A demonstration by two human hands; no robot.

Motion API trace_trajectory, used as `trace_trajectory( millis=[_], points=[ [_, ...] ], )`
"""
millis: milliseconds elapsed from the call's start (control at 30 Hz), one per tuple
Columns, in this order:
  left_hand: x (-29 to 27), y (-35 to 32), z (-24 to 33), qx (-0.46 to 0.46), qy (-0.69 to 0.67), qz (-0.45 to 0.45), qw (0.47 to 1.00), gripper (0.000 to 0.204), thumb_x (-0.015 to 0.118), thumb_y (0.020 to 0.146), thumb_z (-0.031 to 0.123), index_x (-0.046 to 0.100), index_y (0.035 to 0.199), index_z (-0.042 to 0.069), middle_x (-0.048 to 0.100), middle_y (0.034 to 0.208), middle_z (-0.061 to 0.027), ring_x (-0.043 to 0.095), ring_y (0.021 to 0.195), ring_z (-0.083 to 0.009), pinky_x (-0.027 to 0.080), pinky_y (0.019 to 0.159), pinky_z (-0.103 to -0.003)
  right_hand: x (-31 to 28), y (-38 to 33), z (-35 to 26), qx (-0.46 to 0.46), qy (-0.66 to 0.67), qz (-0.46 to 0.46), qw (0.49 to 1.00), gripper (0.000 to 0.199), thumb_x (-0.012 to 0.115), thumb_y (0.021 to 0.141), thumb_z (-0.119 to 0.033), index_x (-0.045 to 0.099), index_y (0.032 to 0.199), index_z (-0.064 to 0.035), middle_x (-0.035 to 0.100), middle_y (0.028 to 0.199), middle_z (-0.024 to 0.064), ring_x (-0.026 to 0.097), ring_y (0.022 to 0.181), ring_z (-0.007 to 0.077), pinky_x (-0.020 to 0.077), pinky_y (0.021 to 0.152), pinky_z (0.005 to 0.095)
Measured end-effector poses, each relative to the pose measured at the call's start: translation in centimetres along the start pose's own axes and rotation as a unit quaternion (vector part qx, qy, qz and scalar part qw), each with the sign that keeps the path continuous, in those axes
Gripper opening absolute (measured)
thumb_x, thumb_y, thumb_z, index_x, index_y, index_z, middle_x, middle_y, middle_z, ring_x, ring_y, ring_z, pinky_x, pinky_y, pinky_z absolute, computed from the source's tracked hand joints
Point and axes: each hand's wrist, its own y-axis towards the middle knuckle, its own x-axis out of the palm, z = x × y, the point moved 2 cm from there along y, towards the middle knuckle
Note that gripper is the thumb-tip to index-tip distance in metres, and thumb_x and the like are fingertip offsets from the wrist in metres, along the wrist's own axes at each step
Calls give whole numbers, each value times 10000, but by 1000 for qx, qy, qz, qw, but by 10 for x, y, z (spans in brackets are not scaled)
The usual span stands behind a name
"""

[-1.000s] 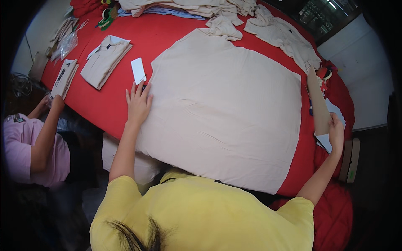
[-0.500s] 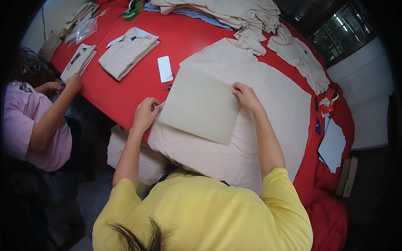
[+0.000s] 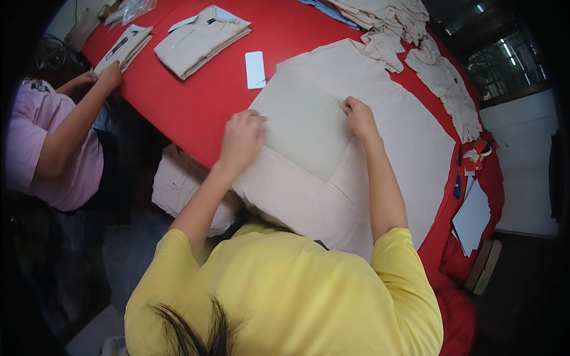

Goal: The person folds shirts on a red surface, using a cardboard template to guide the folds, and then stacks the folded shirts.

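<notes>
The clear plastic bag (image 3: 138, 8) lies on the red-covered table (image 3: 178, 113), far beyond the grey board (image 3: 303, 115) and to its left; what it contains, I cannot tell. To the right of the board and nearer to me is a narrow brown carton (image 3: 484, 267), and its inside is hidden from this view. The board itself lies flat upon the spread beige knit garment (image 3: 409, 142). My right hand (image 3: 360, 118) has its fingers pinched together on the board's right edge. My left hand (image 3: 243, 136) is blurred at the board's left edge, fingers a little bent; I cannot tell if they grip anything. Left of the board, beyond my left hand, there is a white card (image 3: 255, 70), and farther left a folded beige shirt (image 3: 202, 41).

Half a second before, my left fingers were pinching the garment's edge beside the board; now they have moved onto the board's side.
</notes>
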Motion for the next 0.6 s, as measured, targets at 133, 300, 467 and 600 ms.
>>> trace_trajectory(
  millis=[133,300,467,600],
  points=[
    [43,-7,48,91,5,12,996,431,668,825,255,585,1218,100,458,1327,-138,366,1287,-360,287,1076,-522,1,0,-2,-4,-2,8,1000,147,555,862,-40,607,992,5,648,912,211,621,849,366,477,759,398],
    [63,20,48,49,99,55,992,578,613,858,432,510,1349,146,378,1447,-136,241,1377,-398,141,1096,-641,1,1,0,-10,1,2,1000,138,541,865,-43,601,979,7,644,931,207,612,876,358,469,771,397],
    [77,28,45,-16,124,-19,992,686,567,851,539,424,1423,188,292,1524,-109,174,1424,-372,56,1083,-684,1,-1,1,-14,-10,3,1000,153,547,857,-47,610,994,-19,639,960,195,601,901,355,468,782,402],
    [80,27,43,-31,140,-39,989,700,541,858,562,399,1439,200,289,1532,-93,174,1429,-355,38,1085,-681,-8,0,-7,-41,-94,-9,995,166,567,860,-102,618,1015,-70,630,1011,165,590,951,349,462,837,434]
  ],
)
